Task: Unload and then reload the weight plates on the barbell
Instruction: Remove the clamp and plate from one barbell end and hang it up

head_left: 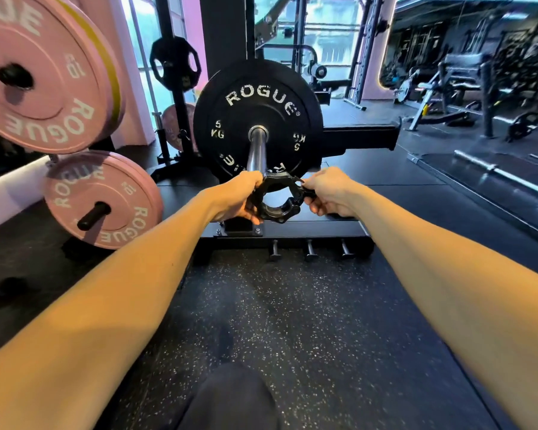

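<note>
A black 5 kg Rogue plate [258, 97] sits on the steel barbell sleeve [257, 150], which points toward me. At the sleeve's near end is a black clamp collar [275, 209]. My left hand [239, 197] grips the collar's left side. My right hand [331, 193] pinches the collar's lever on the right. I cannot tell whether the collar is still around the sleeve tip or just off it.
Pink Rogue plates hang on storage pegs at the left, one high [44, 72] and one low [103, 200]. A black rack base with three short pegs [308, 249] lies below the collar. Another barbell [494, 172] lies on the floor at right. Gym machines stand behind.
</note>
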The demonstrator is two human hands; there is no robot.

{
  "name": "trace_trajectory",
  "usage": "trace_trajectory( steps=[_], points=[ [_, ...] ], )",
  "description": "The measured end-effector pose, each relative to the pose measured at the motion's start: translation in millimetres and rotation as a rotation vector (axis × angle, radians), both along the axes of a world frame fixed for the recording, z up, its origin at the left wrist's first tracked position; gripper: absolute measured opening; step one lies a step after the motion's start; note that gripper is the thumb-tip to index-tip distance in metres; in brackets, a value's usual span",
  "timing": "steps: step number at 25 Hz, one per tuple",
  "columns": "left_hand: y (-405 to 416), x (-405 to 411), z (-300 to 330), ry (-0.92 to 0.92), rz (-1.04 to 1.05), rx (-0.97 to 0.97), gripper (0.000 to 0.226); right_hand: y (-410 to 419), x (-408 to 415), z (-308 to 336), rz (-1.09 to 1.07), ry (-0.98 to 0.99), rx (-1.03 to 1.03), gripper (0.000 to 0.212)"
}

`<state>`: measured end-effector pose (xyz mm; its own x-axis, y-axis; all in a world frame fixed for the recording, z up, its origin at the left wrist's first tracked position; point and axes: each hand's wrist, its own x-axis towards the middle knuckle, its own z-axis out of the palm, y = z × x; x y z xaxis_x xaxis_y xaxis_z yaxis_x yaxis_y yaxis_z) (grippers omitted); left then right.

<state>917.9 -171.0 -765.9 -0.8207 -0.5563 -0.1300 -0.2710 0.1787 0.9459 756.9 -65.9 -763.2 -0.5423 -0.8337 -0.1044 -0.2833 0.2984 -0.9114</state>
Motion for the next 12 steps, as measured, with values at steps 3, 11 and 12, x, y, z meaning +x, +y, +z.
trace_trajectory(
  steps=[3,11,12],
  points=[
    [9.4,-29.4,7.8,0.012,-0.032,0.002,0.013,12.1,-25.5,4.4,-0.060,-0.009,-0.016,0.024],
    [-10.5,-159.6,70.8,0.094,-0.041,-0.033,0.011,5.4,-148.3,64.2,-0.181,-0.077,-0.096,0.024],
    [-14.9,-171.6,81.1,0.097,-0.053,-0.046,0.013,0.6,-161.8,73.8,-0.184,-0.088,-0.101,0.024]
  ],
)
